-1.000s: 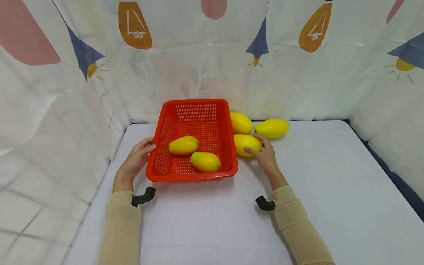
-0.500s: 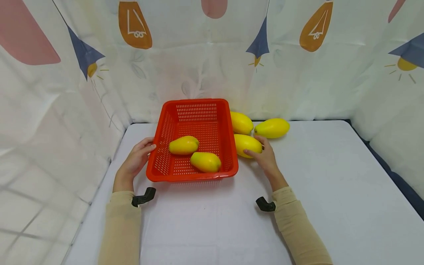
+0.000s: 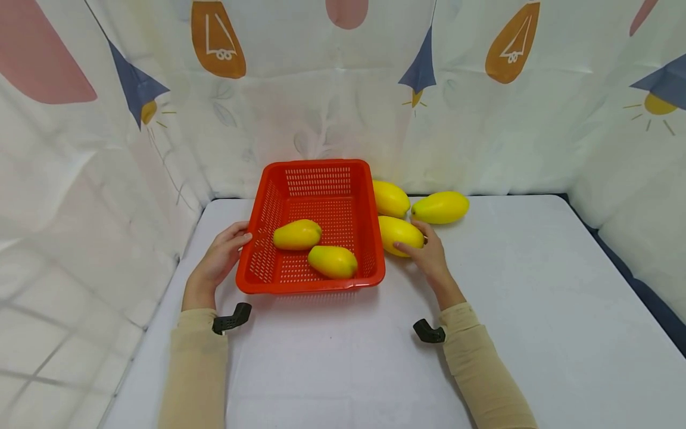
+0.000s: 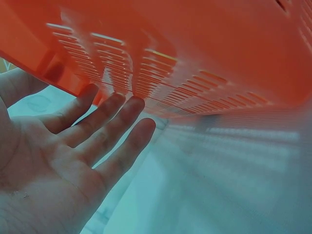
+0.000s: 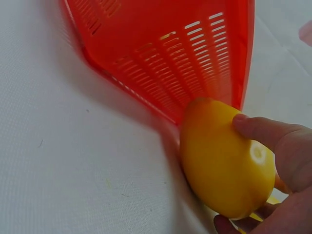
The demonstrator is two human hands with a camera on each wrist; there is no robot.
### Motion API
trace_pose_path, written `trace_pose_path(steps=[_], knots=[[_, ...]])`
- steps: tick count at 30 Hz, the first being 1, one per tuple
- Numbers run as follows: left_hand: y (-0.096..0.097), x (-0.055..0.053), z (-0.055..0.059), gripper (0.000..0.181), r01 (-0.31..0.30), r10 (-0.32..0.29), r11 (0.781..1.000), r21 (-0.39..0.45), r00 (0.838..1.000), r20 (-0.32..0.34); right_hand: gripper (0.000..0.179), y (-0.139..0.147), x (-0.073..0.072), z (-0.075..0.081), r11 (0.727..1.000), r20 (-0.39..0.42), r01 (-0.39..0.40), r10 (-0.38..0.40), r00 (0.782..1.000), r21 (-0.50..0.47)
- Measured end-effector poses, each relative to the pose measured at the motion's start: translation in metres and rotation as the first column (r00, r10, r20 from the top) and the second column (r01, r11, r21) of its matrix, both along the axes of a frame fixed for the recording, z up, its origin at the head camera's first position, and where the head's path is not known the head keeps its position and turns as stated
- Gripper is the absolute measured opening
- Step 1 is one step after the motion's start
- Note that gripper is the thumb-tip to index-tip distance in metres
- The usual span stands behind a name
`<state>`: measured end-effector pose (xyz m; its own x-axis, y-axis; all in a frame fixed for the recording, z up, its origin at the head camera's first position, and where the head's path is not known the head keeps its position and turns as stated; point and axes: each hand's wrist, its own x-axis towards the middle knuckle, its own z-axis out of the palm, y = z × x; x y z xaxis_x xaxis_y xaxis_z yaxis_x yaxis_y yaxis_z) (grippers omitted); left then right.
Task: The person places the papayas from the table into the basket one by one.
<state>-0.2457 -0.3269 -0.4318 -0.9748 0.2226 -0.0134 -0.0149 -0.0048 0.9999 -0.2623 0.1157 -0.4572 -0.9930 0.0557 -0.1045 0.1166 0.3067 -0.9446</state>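
Across the last second we notice almost no change: both hands, the red perforated basket and every papaya keep practically the same places. The right hand grasps one yellow papaya, its thumb laid along the near side and its other fingers reaching round the far end. That held papaya lies on the white-covered table, to the right of the basket, its other end close up to the slotted side wall (whether it actually touches the plastic, we cannot tell). The left hand is not clenched; its fingers extend fairly straight, tips against the basket's outer left side, and we read that as steadying rather than lifting. Inside the basket we see a left-hand papaya and a nearer papaya, well in from the walls. Behind the held fruit sit a rear papaya, partly hidden by the rim, and a far-right papaya. To us, such stillness suggests a grip being settled before any carrying: two fruits are in, three remain outside.
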Motion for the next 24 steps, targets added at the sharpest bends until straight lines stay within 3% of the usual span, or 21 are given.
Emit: trace_pose_path(steps=[10,16,24], knots=[[-0.0002,0.0004,0.0000,0.031,0.010,-0.010,1.000,0.012,1.000,-0.013,0.063,0.0026,-0.0016,0.0031,0.999,-0.052,0.045,-0.045,0.998,-0.009],[-0.0011,0.0009,-0.0003,0.033,0.025,-0.024,0.999,0.034,1.000,-0.018,0.064,0.0023,-0.0013,0.0050,0.999,-0.040,0.045,-0.044,0.998,0.005],[-0.0001,0.0003,0.0004,0.033,0.018,-0.017,1.000,0.024,1.000,-0.015,0.073,0.0023,-0.0006,0.0022,1.000,-0.038,-0.012,0.013,0.999,0.019]])
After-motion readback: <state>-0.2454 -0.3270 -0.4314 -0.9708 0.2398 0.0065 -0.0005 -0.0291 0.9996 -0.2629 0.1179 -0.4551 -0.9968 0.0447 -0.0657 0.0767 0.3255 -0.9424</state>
